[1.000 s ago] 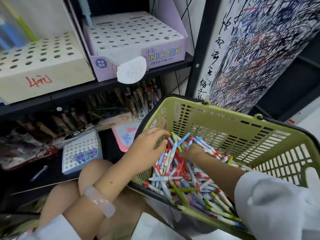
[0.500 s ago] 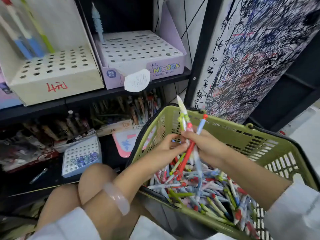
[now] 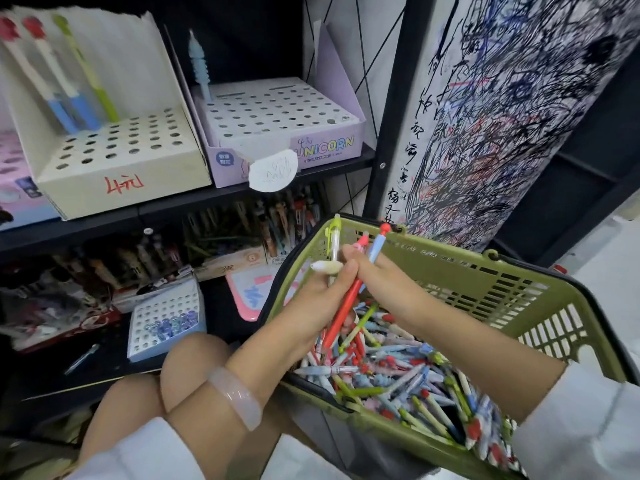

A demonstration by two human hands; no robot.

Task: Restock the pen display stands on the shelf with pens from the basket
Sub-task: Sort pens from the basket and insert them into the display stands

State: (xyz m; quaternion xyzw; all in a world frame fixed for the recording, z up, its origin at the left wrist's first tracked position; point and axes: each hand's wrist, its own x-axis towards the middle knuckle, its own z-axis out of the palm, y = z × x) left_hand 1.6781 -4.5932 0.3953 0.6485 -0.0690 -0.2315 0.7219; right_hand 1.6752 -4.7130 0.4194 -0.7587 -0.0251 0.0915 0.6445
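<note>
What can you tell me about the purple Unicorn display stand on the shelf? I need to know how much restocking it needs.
The purple Unicorn display stand looks like cardboard: a lilac box with a tall angled back and side flaps, and a white top panel punched with rows of round holes. It sits upright on the upper black shelf, right of a cream stand. Only one light-blue pen stands in it, at the back left; the visible holes otherwise look empty. A scribbled white paper tag hangs from its front.

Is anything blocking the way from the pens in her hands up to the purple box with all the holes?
Nothing visible does. The pens held in both hands sit above the green basket, and the space up to the purple stand looks open. Only one blue pen stands at its back left corner.
</note>
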